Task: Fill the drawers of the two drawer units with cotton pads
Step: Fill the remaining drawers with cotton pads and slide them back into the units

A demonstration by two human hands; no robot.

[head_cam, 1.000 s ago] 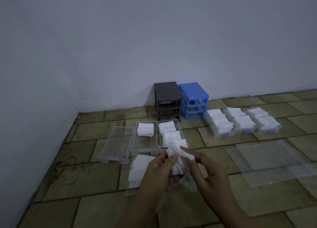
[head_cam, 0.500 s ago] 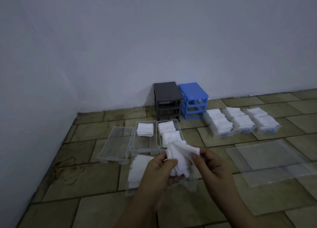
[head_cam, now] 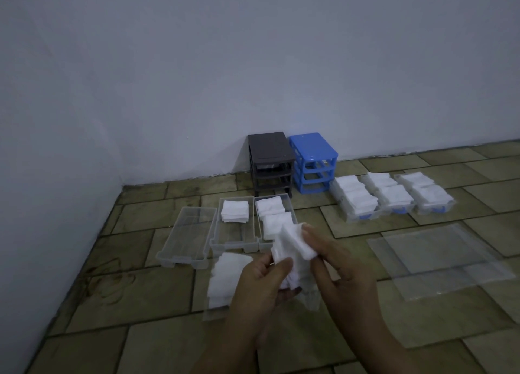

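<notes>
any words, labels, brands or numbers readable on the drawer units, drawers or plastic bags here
None can be read.
Dark grey drawer unit: no lettering shows.
Blue drawer unit: a faint mark on top, too small to read.
Clear plastic bags: faint bluish marks, too blurred to read.
Clear drawers: no text shows.

— Soft, fluffy white cotton, matt, in the pads [head_cam: 292,244] pinched between left hand [head_cam: 263,282] and right hand [head_cam: 334,264]. Same fibrous cotton in the loose pile [head_cam: 228,278] at 9 o'clock of the hands.

— Clear, smooth plastic in the three drawers [head_cam: 187,238] at 11 o'clock. Glossy blue plastic on the blue unit [head_cam: 313,155], duller dark grey plastic on the grey unit [head_cam: 270,151] at 12.

— Thin, shiny, see-through film in the bags [head_cam: 439,261] at 3 o'clock. Rough, stained stone-like tiles on the floor [head_cam: 135,295]; flat matt paint on the wall [head_cam: 253,64].
</notes>
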